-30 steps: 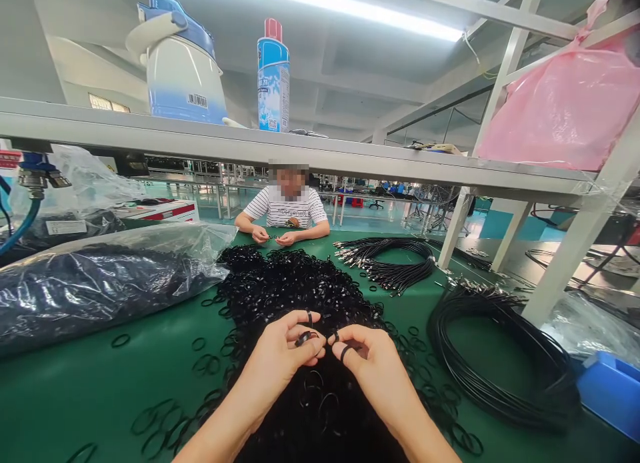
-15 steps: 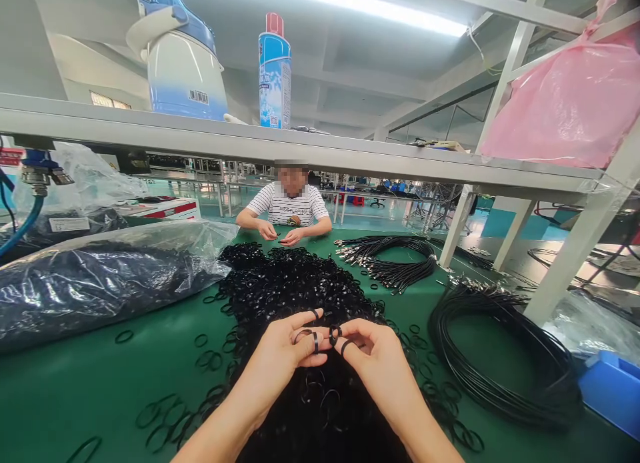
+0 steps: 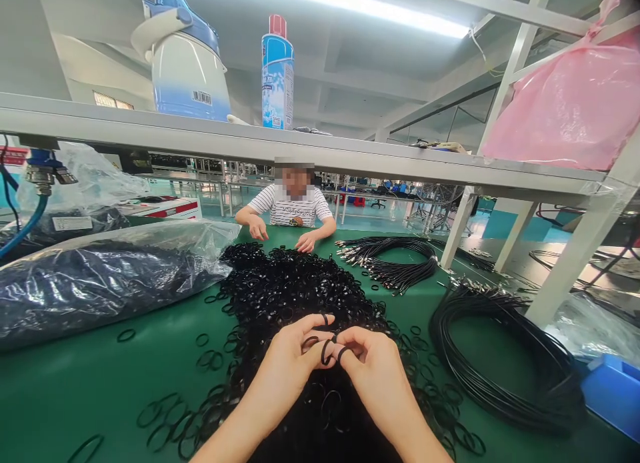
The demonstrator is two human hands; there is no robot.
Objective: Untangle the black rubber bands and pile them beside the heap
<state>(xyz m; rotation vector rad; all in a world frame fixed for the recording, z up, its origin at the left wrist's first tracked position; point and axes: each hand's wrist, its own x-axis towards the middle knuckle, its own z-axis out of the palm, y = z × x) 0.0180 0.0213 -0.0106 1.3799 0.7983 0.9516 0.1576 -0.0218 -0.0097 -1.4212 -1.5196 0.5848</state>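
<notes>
Over a large heap of thin black rings (image 3: pixel 300 283) my two hands meet, fingertips together. My left hand (image 3: pixel 295 349) has its thumb and fingers closed on a black ring (image 3: pixel 326 351); other black bands circle its fingers. My right hand (image 3: pixel 370 356) pinches close beside it, with a dark band around its thumb and a bit of black at its fingertips. Which ring each fingertip grips is partly hidden by the fingers. Loose rings (image 3: pixel 210 360) lie scattered on the green tabletop (image 3: pixel 125 383) around the heap.
A clear bag of black parts (image 3: pixel 115 283) lies at left. Coiled black cables (image 3: pixel 500 363) and a blue bin (image 3: pixel 613 396) are at right. Overhead runs a white shelf (image 3: pixel 350 149) bearing a jug (image 3: pixel 190 76) and a spray can (image 3: pixel 277 76). Opposite sits a co-worker (image 3: pixel 295 209).
My hands have drawn closer together, and the ring near my left thumb has turned. Across the table, the co-worker's hands have moved apart and down towards the heap.
</notes>
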